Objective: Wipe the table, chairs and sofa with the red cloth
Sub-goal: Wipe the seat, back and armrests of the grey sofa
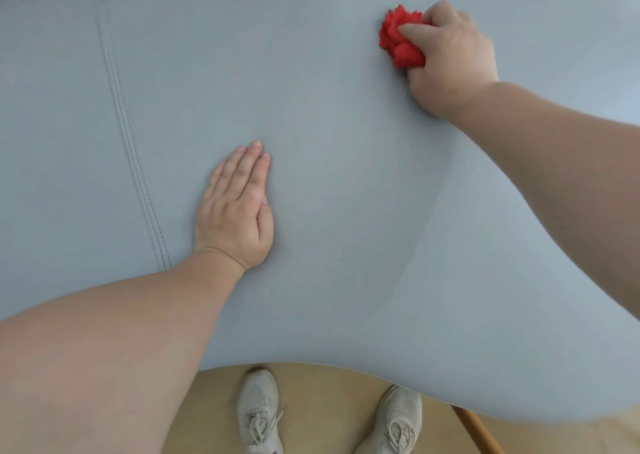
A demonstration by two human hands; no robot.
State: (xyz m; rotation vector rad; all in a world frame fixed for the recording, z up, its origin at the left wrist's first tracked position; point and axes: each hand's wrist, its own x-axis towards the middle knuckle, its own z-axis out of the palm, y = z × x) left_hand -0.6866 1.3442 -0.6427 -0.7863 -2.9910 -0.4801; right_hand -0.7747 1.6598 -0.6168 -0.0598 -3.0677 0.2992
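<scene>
The blue-grey sofa [329, 124] fills most of the view. My right hand [450, 58] grips the bunched red cloth [398, 39] and holds it against the sofa's surface at the upper right. My left hand [239, 207] lies flat on the cushion near the middle, fingers straight and together, holding nothing.
A stitched seam [131, 148] runs down the sofa to the left of my left hand. Below the sofa's front edge lies a light wooden floor [318, 408] with my two grey shoes [259, 415]. A wooden sofa leg [478, 433] slants at the lower right.
</scene>
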